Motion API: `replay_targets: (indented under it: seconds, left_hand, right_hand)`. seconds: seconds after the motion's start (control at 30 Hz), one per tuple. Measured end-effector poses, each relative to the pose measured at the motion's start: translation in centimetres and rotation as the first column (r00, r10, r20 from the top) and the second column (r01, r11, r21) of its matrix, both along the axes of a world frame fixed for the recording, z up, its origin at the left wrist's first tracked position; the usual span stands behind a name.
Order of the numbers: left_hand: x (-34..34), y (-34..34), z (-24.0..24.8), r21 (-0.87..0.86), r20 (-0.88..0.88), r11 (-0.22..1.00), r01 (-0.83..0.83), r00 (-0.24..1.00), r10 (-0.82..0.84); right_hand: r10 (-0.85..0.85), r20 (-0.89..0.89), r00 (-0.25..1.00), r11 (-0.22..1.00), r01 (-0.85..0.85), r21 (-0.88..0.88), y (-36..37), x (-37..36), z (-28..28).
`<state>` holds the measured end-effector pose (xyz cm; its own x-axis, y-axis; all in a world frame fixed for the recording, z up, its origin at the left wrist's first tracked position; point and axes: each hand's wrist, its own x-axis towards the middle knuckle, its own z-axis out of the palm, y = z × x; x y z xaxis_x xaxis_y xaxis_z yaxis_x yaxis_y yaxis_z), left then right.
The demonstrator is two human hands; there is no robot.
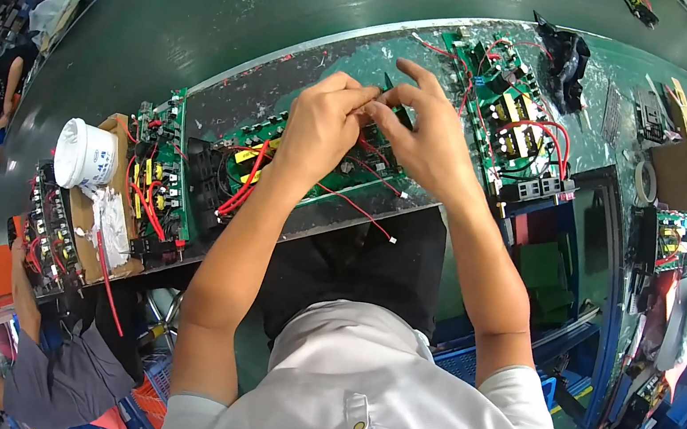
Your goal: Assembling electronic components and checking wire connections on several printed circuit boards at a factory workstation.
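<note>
Wire, thin and red, lies nearest me, its white plug hanging past the near edge of the counter, just below the middle of the frame. I would keep my forearms off it, because a snag could tug the circuit board it seems to come from. That board lies on the counter in the middle of the frame, under my hands and partly hidden by them. Thick red leads and a yellow-wrapped part show toward its left end; I judge it wise to put no weight on either.

Slightly farther, above the board, my left hand and right hand meet at the fingertips. Each grip is drawn in to a pinch, yet whatever may sit there is too small to make out, so I cannot tell what, if anything, I am gripping. For work this fine I would brace one hand against the other, press lightly and move only the fingers.

Beyond, toward the upper right, a second board with red wires lies near my right hand; I would hold that wrist in, so loose fingers catch nothing. A crumpled black bag lies past it.
</note>
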<state>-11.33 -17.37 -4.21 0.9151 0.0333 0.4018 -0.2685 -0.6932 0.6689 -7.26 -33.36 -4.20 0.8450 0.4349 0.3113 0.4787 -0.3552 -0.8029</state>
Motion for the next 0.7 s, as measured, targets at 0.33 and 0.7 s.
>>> replay_targets:
  seconds: [0.33, 0.7]
  left_hand:
    - [-0.6, 0.5, 1.3, -0.034, 0.094, 0.998, 0.051, 0.994, -0.048]
    - [0.1, 1.1, -0.3, -0.173, -0.134, 0.983, -0.066, 0.99, 0.043]
  right_hand:
    - [0.078, -0.327, 0.942, 0.968, 0.006, 0.25, -0.2, 0.7, -1.4]
    - [0.068, -0.216, 0.974, 0.982, -0.026, 0.188, -0.8, -2.3, -2.7]
